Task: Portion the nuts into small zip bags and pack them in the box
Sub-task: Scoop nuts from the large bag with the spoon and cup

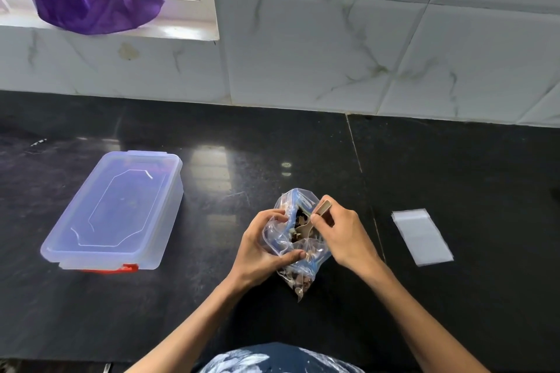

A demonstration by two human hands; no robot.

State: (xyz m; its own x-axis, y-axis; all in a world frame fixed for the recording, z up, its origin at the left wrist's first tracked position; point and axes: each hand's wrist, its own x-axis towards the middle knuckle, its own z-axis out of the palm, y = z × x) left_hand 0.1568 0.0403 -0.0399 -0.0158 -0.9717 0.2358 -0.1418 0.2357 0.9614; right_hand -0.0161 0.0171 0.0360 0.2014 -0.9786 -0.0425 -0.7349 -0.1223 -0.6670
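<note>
Nearest the camera, below both forearms, is a patch of patterned shirt (272, 357); just beyond it the person works over the black table (212, 145). Their left hand (263, 247) is curled round the side of the nut bag (298, 263), thumb pressing the plastic, holding its mouth open. Their right hand (339, 233) pinches the handle of a small spoon (315, 218), whose bowl is down inside the bag among the nuts (300, 280).

This looks like the scooping step, early in the task: no filled bag is in sight. To do it well, I'd keep the left hand's grip high near the opening so the mouth stays wide and the bag doesn't slump, since its base rests on the table and the plastic is limp. Lift the spoon level, with a modest load, or nuts will roll off onto the table.

Well to the right lies a flat stack of small zip bags (422, 236), untouched; one will need picking up and opening before the spoon can empty, which may mean letting go of the nut bag.

Well to the left sits the box (115, 209), its clear lid on, a red clip at its near end.
</note>
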